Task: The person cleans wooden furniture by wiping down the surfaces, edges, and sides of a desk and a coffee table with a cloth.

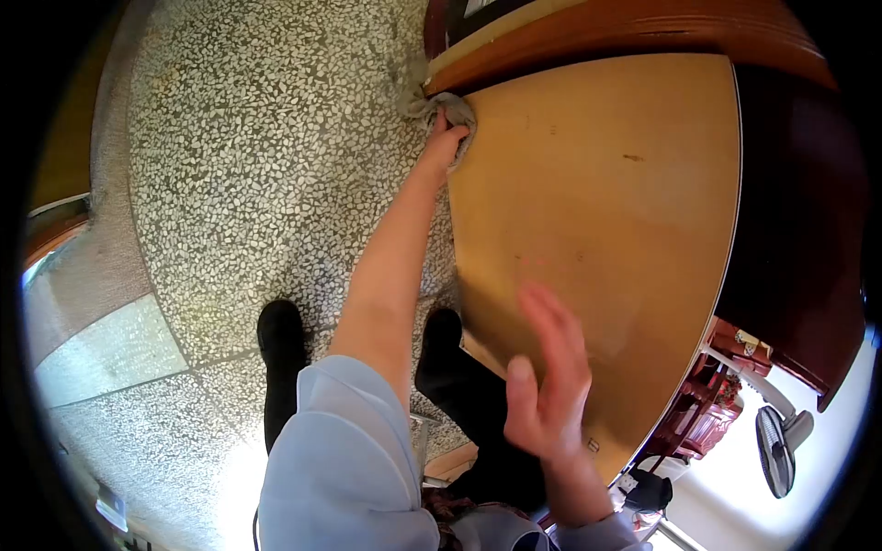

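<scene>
My left hand (446,145) reaches far forward and is closed on a grey cloth (457,108), pressed at the far left corner of a yellow-brown wooden tabletop (597,202). Part of the cloth hangs past the corner over the floor. Some of my left fingers are hidden by the cloth. My right hand (556,386) hovers over the near part of the tabletop, slightly blurred. Its thumb and fingers are apart and it holds nothing. Small dark marks (633,157) show on the tabletop.
A reddish-brown wooden ledge (625,32) runs along the far side. Dark wooden furniture (781,211) stands to the right. A fan (776,450) is at the lower right. My black shoes (280,335) rest on the speckled terrazzo floor (266,165).
</scene>
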`<state>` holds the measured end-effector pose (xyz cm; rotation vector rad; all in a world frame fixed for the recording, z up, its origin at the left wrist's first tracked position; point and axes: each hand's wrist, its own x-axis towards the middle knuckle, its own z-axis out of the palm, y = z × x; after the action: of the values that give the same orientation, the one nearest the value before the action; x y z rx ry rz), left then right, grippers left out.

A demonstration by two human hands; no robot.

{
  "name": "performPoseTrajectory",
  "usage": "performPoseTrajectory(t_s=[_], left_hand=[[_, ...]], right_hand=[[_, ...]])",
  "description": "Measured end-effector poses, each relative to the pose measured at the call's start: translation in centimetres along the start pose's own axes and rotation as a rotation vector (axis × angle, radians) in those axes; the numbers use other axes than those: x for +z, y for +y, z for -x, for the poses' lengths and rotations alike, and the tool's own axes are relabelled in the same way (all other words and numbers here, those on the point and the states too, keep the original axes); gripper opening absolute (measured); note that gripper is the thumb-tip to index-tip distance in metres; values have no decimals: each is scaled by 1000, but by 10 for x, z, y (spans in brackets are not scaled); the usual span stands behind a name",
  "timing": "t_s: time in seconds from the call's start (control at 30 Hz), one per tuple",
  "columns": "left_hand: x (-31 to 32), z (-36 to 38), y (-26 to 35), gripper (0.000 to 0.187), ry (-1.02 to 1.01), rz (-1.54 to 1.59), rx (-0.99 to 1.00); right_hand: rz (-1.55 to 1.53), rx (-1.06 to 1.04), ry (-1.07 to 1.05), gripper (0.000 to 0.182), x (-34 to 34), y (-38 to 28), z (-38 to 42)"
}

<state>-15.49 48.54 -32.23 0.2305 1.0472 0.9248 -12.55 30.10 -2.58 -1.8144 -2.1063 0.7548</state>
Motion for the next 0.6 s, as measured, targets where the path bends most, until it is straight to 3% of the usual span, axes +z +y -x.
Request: performPoseTrajectory(t_s=[0.1, 0.2, 0.3, 0.4, 0.5, 0.57, 0.6], left_hand=[[5, 9, 10, 69, 74, 67, -6], [5, 3, 6, 66, -86, 244, -24], [25, 6, -22, 65, -35, -174, 454], [48, 75, 17, 60, -64, -413, 789], [39, 48, 14, 64, 3, -423, 616], [14, 12, 2, 69, -40, -166, 220], [4, 8, 2, 70, -20, -160, 148]], right_hand=[[-74, 63, 6, 40, 20, 5, 11], [-66, 100, -21, 39, 33, 14, 3], [-47, 43, -1, 39, 34, 12, -5], [-54, 7, 5, 38, 28, 0, -5], [-75, -34, 7, 38, 28, -9, -8], [-87, -35, -8, 38, 31, -9, -7], [-92, -27, -16, 38, 33, -7, -6]])
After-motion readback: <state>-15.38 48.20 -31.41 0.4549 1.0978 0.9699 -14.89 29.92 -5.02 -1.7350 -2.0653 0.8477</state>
